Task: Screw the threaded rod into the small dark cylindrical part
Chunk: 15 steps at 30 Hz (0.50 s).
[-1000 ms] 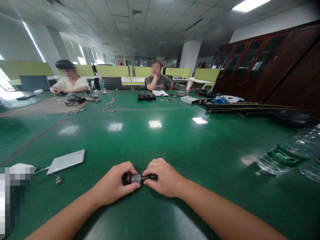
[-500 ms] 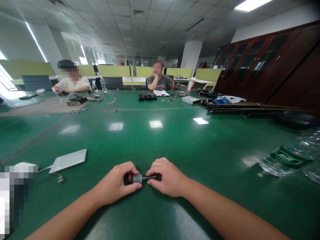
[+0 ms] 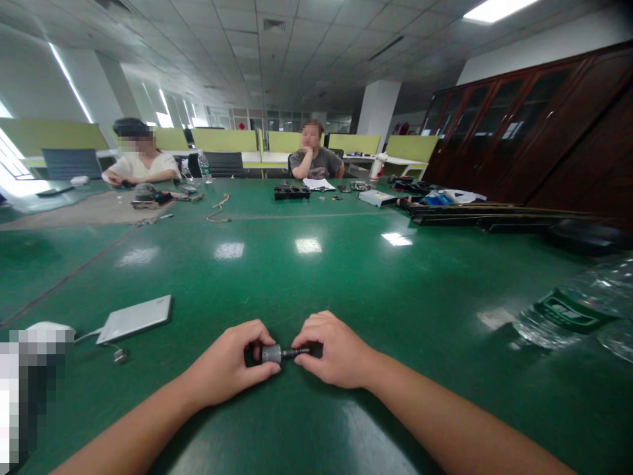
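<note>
A grey cylinder [image 3: 271, 353] is clasped in the curled left hand [image 3: 231, 361], its dark shaft [image 3: 288, 354] pinched by the right hand [image 3: 337, 352].

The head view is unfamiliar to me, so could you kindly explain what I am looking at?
There is no robot here: a person works with bare hands, and a camera worn on the head looks forward and down. The left hand holds a small grey cylinder, from which a dark shaft points right. The right hand has its thumb and fingers about the shaft's far end; whether they grip it is unclear. On the green table are a flat silver box, left, and a clear bottle, right. Across it sit one person in white and another in grey.
</note>
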Motion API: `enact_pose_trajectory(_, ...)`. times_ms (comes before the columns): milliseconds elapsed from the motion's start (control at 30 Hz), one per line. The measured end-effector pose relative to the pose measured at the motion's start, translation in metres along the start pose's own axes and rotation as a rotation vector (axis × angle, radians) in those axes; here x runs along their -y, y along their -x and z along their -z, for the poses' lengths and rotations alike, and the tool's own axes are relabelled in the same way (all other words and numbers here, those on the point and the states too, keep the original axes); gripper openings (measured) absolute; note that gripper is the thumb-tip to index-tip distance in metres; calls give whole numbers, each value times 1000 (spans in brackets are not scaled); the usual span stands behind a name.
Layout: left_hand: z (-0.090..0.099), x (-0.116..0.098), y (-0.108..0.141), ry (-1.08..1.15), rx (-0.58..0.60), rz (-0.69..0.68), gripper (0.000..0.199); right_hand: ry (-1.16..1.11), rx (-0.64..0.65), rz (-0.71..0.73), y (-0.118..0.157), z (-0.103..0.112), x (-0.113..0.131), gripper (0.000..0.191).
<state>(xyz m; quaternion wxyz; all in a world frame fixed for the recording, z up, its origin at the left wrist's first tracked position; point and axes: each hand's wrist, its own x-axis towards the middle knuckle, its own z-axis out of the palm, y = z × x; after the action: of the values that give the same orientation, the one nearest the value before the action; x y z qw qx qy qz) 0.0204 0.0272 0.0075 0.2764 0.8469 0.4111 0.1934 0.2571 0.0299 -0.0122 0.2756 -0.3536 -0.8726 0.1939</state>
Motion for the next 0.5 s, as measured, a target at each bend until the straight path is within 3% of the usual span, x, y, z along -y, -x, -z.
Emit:
enact_pose_trajectory(167,0,0,-1,-1,7,5,15,12,30,-38,2,13,-7,9)
enact_pose_trajectory(333,1,1,-1,10,20,13,18,19,51,-174,6,32,-23,10)
enact_pose_trajectory(500,2,-1,-2,7,11,16,17,-22,69,-136,5,31,-21,11)
